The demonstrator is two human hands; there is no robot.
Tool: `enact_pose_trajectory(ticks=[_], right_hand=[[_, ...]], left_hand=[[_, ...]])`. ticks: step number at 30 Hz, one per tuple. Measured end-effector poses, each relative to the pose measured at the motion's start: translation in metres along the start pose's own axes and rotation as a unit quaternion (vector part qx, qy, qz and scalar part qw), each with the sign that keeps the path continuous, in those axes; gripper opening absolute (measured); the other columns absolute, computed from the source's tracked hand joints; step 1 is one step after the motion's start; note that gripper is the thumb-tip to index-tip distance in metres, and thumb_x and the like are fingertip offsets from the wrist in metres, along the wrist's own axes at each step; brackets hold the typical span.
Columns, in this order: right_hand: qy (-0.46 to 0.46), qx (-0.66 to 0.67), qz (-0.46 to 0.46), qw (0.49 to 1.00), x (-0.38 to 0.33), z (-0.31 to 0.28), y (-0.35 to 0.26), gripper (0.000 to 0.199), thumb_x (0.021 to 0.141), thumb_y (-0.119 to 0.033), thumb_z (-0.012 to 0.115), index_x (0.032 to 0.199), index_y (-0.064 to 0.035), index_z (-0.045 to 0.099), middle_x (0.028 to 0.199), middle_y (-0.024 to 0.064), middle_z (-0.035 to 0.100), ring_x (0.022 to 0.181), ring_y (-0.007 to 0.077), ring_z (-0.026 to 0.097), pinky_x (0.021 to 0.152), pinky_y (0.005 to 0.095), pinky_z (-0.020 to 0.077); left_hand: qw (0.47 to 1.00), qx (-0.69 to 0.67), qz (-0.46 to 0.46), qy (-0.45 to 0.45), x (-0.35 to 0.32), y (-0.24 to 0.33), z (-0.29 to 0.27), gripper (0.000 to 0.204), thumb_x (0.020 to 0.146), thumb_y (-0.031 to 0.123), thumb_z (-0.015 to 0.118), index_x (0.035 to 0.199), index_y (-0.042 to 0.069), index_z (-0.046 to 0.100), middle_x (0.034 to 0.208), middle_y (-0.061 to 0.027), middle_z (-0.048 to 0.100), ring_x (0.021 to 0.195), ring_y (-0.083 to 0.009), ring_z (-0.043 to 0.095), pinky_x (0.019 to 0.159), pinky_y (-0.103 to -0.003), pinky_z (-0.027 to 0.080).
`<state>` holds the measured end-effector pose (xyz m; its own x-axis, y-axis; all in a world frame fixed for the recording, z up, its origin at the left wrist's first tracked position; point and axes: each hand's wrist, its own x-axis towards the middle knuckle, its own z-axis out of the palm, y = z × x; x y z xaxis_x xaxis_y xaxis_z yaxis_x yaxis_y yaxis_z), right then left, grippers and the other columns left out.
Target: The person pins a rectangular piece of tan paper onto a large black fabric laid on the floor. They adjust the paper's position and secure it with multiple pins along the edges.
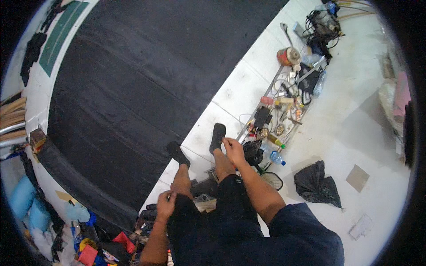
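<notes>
Head view: right hand (233,150) hangs loosely curled, holding nothing, beside black sock (217,136); left hand (165,205) grips shorts hem (179,208) (near the knee)

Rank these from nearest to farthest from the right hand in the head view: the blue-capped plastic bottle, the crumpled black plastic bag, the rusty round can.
From the right hand:
1. Blue-capped plastic bottle, just to its right on the floor.
2. Crumpled black plastic bag, farther right and lower.
3. Rusty round can, far up the tool row.

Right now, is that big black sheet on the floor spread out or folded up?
Spread out. The black sheet lies flat across the white floor, with only faint creases; its near edge looks rolled up.
</notes>
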<state>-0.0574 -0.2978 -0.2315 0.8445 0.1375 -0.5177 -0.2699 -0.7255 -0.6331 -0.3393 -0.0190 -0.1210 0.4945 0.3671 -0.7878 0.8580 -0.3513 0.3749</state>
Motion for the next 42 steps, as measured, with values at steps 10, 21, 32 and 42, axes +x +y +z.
enact_pose_trajectory(ticks=[10,21,32,42], right_hand=[[0.016,0.044,-0.087,0.995,0.204,0.119,0.102,0.025,0.099,-0.018,0.061,0.113,0.0000,0.073,0.112,0.0220,0.073,0.105,0.0366,0.070,0.095,0.0417,0.0532],[0.024,-0.061,-0.208,0.976,0.313,0.177,0.161,0.022,0.098,-0.014,0.062,0.112,-0.0022,0.075,0.108,0.0183,0.074,0.102,0.0368,0.068,0.092,0.0430,0.0523],[0.035,-0.091,-0.209,0.973,0.327,0.141,0.157,0.021,0.096,-0.016,0.065,0.111,-0.0066,0.075,0.110,0.0143,0.074,0.104,0.0341,0.066,0.092,0.0439,0.0533],[0.042,-0.155,-0.292,0.943,0.330,0.146,0.169,0.021,0.091,-0.010,0.068,0.111,-0.0079,0.075,0.111,0.0087,0.074,0.101,0.0298,0.066,0.088,0.0399,0.0555]], left_hand=[[0.956,0.276,-0.089,-0.040,0.027,0.058,0.111,0.055,0.080,0.042,0.071,0.118,0.002,0.066,0.128,-0.0242,0.056,0.128,-0.0451,0.047,0.109,-0.064,0.034],[0.952,0.303,-0.017,-0.043,0.035,0.060,0.128,0.047,0.075,0.036,0.073,0.107,0.002,0.069,0.117,-0.0235,0.059,0.120,-0.0457,0.052,0.105,-0.065,0.035],[0.951,0.301,-0.020,-0.065,0.034,0.058,0.129,0.043,0.075,0.036,0.075,0.101,0.002,0.069,0.120,-0.0232,0.059,0.123,-0.0456,0.050,0.108,-0.064,0.032],[0.950,0.303,-0.029,-0.073,0.038,0.058,0.124,0.044,0.076,0.035,0.074,0.105,0.002,0.069,0.119,-0.0225,0.059,0.124,-0.0450,0.049,0.109,-0.063,0.031]])
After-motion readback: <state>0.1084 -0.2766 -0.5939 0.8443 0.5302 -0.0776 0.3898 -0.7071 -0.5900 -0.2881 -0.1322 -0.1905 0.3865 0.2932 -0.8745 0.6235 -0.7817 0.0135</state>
